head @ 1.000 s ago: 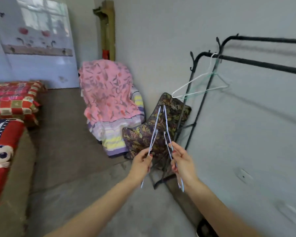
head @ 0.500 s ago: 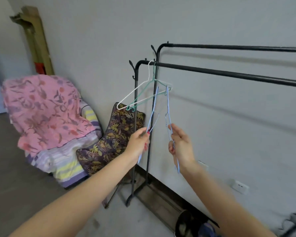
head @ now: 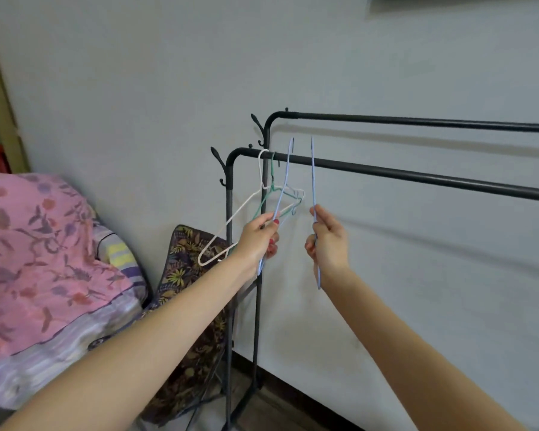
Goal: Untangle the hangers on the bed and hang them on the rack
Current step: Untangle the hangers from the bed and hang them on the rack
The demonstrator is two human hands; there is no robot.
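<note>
Hangers in pale blue wire, one (head: 283,194) pinched in the left hand (head: 259,241) and one (head: 313,188) in the right hand (head: 327,247), stand upright just in front of the rack (head: 417,175), their hooks level with its front rail. Each grip is closed on a lower wire, so the hook rises well above the fingers. Likely risk: the left one sits close beside the white hanger (head: 231,225) and green hanger (head: 269,197) already hung, and could snag them.
</note>
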